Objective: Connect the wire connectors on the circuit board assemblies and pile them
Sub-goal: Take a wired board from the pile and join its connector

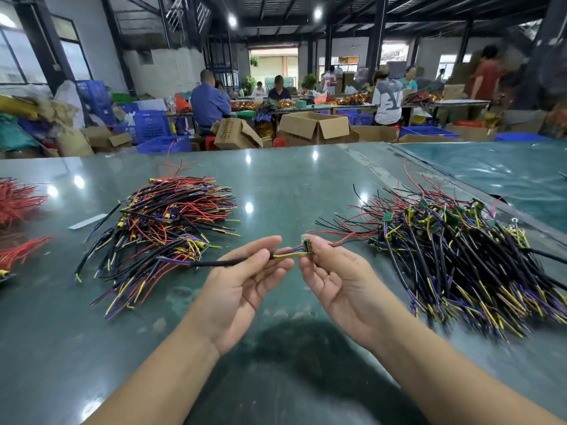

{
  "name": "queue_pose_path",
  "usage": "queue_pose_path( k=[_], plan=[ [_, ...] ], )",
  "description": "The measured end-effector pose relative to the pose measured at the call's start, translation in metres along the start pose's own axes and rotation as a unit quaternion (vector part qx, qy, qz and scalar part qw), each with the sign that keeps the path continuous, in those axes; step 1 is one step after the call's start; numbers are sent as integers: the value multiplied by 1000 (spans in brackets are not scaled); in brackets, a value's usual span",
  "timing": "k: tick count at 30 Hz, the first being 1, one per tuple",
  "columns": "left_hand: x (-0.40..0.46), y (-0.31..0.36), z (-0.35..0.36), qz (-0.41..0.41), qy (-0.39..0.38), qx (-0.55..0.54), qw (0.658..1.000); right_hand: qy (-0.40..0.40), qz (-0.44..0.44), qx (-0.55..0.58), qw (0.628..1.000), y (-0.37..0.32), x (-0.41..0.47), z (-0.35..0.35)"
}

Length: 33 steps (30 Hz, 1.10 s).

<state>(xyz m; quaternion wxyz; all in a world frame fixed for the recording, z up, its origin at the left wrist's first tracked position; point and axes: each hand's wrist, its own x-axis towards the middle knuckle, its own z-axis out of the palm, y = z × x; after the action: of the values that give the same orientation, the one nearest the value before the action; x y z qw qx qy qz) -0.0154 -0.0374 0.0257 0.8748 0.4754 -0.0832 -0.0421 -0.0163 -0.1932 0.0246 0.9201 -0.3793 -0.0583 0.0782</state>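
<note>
STEP: connecting, judged mid-join | left hand (245, 280) pinched black cable (214, 263) at frame centre | right hand (334, 274) pinched small green board (306, 244) just beside it | NEXT: likely seat plug, then pile | AROUND: connected pile (159, 222) centre-left, unsorted heap (460, 256) right, green table (276, 179) | OBSTACLE: loose red leads trailing into heap could snag

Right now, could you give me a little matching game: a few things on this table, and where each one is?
Things:
1. small green circuit board
2. black sleeved cable
3. white paper strip
4. red wire bundle

Places:
A. flat on the table, left of the left pile
B. pinched in the right hand
C. at the table's far left edge
D. pinched in the left hand

Pairs: 1-B, 2-D, 3-A, 4-C
</note>
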Motion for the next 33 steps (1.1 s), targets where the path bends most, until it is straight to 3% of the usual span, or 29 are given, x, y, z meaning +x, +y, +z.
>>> queue_pose_path(
  k=[8, 14, 17, 20, 23, 25, 26, 28, 29, 30, 31, 33],
  plan=[
    [4, -2, -5, 8, 5, 15, 1000, 49, -45, -76, 995, -9, 1, -4],
    [3, 16, -25, 44, 48, -153, 986, 99, -103, 16, 990, -52, -1, -2],
    [5, 20, -37, 63, 77, -178, 979, 143, -123, -62, 980, -85, -1, -6],
    [9, 20, -41, 60, 100, -168, 979, 167, -133, -232, 949, -131, 4, -11],
    [14, 16, -36, 57, 134, -95, 985, 235, -188, -392, 869, -183, 20, -16],
    [18, 12, -31, 72, 182, 54, 979, 299, -222, -500, 781, -209, 33, -24],
    [19, 8, -30, 84, 194, 132, 968, 328, -192, -598, 706, -216, 38, -30],
    [21, 1, -30, 94, 172, 241, 951, 354, -66, -781, 511, -216, 44, -44],
    [20, -1, -31, 100, 150, 280, 943, 355, -38, -823, 442, -208, 43, -49],
    [20, -2, -32, 111, 132, 318, 932, 351, -42, -843, 406, -198, 43, -51],
    [21, -2, -34, 131, 119, 357, 917, 342, -75, -844, 407, -184, 41, -49],
    [24, 3, -41, 183, 120, 460, 861, 299, -163, -822, 456, -147, 37, -38]
  ],
)
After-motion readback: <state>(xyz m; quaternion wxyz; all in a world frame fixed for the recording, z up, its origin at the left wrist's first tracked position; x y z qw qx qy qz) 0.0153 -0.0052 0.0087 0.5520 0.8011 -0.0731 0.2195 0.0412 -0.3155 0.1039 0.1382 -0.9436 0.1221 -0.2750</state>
